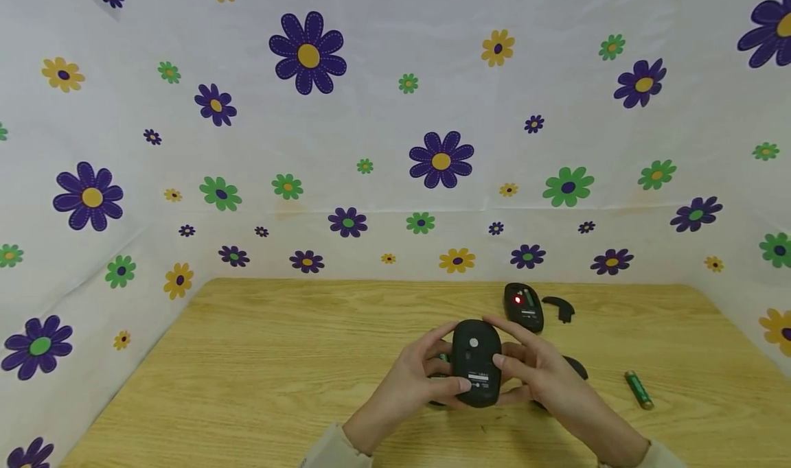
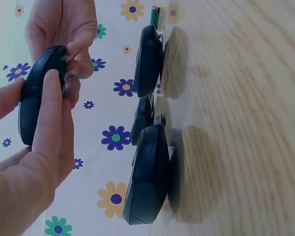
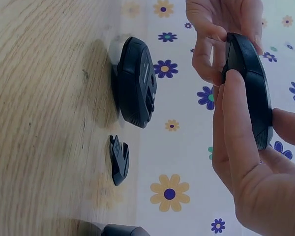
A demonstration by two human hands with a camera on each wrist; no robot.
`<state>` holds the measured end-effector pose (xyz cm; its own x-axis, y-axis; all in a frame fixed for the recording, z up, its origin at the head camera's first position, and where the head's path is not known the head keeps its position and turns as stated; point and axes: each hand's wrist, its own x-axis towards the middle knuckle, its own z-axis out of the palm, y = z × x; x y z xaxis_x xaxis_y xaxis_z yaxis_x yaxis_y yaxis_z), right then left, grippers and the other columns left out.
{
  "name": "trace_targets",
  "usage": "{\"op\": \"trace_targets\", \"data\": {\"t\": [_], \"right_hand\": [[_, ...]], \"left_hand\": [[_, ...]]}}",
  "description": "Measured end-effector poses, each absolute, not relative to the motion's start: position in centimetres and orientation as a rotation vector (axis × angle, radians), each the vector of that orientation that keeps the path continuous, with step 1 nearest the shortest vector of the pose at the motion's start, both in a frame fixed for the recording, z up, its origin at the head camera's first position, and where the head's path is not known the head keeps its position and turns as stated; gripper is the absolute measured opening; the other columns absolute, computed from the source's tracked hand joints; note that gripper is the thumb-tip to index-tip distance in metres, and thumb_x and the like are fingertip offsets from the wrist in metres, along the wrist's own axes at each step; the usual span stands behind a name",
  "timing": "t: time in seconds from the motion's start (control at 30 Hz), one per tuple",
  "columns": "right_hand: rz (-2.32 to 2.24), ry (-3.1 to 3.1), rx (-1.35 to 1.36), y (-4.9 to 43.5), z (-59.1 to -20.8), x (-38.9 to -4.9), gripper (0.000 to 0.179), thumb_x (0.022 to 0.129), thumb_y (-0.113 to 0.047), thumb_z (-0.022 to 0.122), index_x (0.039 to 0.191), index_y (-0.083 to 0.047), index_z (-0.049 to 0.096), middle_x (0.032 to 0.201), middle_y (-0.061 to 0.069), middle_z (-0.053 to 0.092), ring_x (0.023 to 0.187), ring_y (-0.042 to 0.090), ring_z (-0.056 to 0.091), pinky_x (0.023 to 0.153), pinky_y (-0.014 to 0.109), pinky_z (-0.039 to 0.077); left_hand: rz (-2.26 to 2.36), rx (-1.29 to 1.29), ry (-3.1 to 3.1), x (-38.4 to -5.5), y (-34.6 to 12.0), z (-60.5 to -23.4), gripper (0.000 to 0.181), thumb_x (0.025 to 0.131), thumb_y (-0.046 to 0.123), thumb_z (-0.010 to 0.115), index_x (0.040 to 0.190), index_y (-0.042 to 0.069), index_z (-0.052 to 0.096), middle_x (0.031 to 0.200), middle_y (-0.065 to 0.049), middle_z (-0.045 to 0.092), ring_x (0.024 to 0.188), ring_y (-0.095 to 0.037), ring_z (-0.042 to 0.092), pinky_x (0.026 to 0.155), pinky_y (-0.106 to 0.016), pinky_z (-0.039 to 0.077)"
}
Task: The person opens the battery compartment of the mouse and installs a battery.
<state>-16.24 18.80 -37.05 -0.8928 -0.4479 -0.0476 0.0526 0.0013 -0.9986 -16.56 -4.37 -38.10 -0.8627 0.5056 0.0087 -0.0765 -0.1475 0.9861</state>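
A black computer mouse (image 1: 474, 358) is held up above the table between both hands, its underside with a white label turned toward the head camera. My left hand (image 1: 404, 382) grips its left side, the thumb lying on the underside near the lower end. On the other side my right hand (image 1: 546, 372) pinches the right edge, with a finger at the top end. The left wrist view shows the held mouse (image 2: 32, 103) edge-on between the fingers; in the right wrist view the same mouse (image 3: 255, 93) is tilted.
Behind the hands lies an upturned mouse (image 1: 524, 310) with a red light and a battery in its bay. A curved black cover (image 1: 561, 309) is beside it. One green battery (image 1: 638, 390) lies at right. Two more mice (image 2: 146, 177) (image 3: 132, 83) are partly hidden by the hands in the head view.
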Motion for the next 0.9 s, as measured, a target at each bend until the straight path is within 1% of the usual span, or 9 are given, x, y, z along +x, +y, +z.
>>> {"op": "trace_targets", "data": {"t": [0.13, 0.33, 0.53, 0.73, 0.9], "right_hand": [[-1.951, 1.931, -0.416, 18.79, -37.13, -16.27, 0.065, 0.104, -0.008, 0.055, 0.161, -0.007, 0.022, 0.123, 0.022, 0.056, 0.099, 0.028, 0.066, 0.077, 0.049, 0.063], [-1.956, 1.925, -0.448, 18.8, -37.25, -16.21, 0.068, 0.102, -0.006, 0.06, 0.159, -0.003, 0.025, 0.125, 0.025, 0.053, 0.101, 0.032, 0.067, 0.073, 0.048, 0.063], [-1.97, 1.965, -0.442, 18.61, -37.26, -16.1, 0.065, 0.101, -0.007, 0.061, 0.158, -0.002, 0.028, 0.128, 0.025, 0.052, 0.102, 0.032, 0.067, 0.067, 0.046, 0.064], [-1.974, 1.971, -0.439, 18.52, -37.32, -16.02, 0.065, 0.101, -0.008, 0.061, 0.158, -0.001, 0.029, 0.128, 0.023, 0.053, 0.104, 0.03, 0.066, 0.068, 0.048, 0.064], [-1.973, 1.976, -0.425, 18.41, -37.39, -15.96, 0.066, 0.101, -0.008, 0.062, 0.157, -0.001, 0.029, 0.134, 0.027, 0.05, 0.105, 0.031, 0.066, 0.068, 0.048, 0.064]], "left_hand": [[2.042, 0.494, 1.752, -16.61, -4.44, -38.1, 0.082, 0.085, -0.013, 0.069, 0.157, 0.01, 0.037, 0.13, -0.012, 0.054, 0.097, -0.021, 0.065, 0.072, -0.042, 0.064], [2.036, 0.48, 1.742, -16.63, -4.35, -38.14, 0.08, 0.085, -0.013, 0.069, 0.156, 0.009, 0.039, 0.137, -0.012, 0.051, 0.097, -0.02, 0.065, 0.07, -0.039, 0.064], [2.031, 0.503, 1.727, -16.53, -4.31, -38.13, 0.079, 0.085, -0.013, 0.069, 0.155, 0.01, 0.04, 0.137, -0.012, 0.05, 0.099, -0.02, 0.064, 0.072, -0.043, 0.064], [2.04, 0.51, 1.729, -16.45, -4.34, -38.23, 0.08, 0.085, -0.015, 0.068, 0.155, 0.01, 0.04, 0.137, -0.01, 0.05, 0.097, -0.02, 0.064, 0.071, -0.044, 0.064], [2.023, 0.512, 1.736, -16.43, -4.39, -38.11, 0.079, 0.085, -0.013, 0.069, 0.155, 0.011, 0.041, 0.137, -0.01, 0.05, 0.099, -0.02, 0.064, 0.074, -0.046, 0.064]]}}
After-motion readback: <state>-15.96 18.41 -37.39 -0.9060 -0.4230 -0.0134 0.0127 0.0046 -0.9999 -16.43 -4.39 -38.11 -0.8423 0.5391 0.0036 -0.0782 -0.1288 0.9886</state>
